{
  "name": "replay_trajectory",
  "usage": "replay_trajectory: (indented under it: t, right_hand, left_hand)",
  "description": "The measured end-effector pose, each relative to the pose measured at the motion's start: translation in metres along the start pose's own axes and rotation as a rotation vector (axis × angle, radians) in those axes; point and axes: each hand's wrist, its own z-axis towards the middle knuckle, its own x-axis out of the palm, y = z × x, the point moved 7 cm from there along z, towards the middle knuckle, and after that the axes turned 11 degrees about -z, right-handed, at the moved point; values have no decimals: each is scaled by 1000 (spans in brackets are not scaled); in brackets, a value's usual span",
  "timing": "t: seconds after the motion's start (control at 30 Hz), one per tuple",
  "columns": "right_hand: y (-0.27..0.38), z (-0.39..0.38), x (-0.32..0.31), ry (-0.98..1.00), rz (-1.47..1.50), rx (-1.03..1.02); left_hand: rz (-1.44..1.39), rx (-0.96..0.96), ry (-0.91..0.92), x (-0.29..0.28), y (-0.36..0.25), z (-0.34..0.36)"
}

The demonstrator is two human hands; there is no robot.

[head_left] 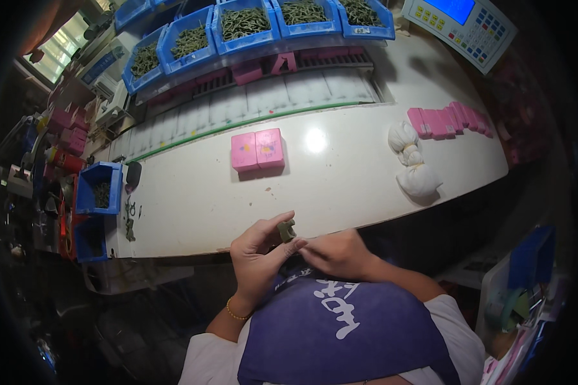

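Between the thumb and fingers of my left hand [255, 251] is a small olive-green moulded piece [287, 229] with an uneven outline, held just over the near edge of the white table [192, 215]. Close beside it, my right hand [340, 252] has its fingers curled together near the left thumb. Whatever those right fingers may hold is hidden. Farther in on the tabletop, two pink blocks [257, 151] with blue and yellow marks stand side by side.
Blue bins [246, 24] of green pieces line a rack at the back. To the right lie a tied white cloth bundle [412, 160] and a row of pink blocks [443, 120]; a keypad device [462, 29] stands behind. Another blue bin [103, 186] hangs by the left edge.
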Motion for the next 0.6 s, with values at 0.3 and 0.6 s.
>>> replay_trajectory:
  t: [0.3,0.6]
  right_hand:
    - [18,38,-76,-325,-132,-156]
    - [17,41,-79,-307,-87,-208]
  left_hand:
    - [-8,24,88,13,-9,-2]
    - [82,54,115,13,-11,-3]
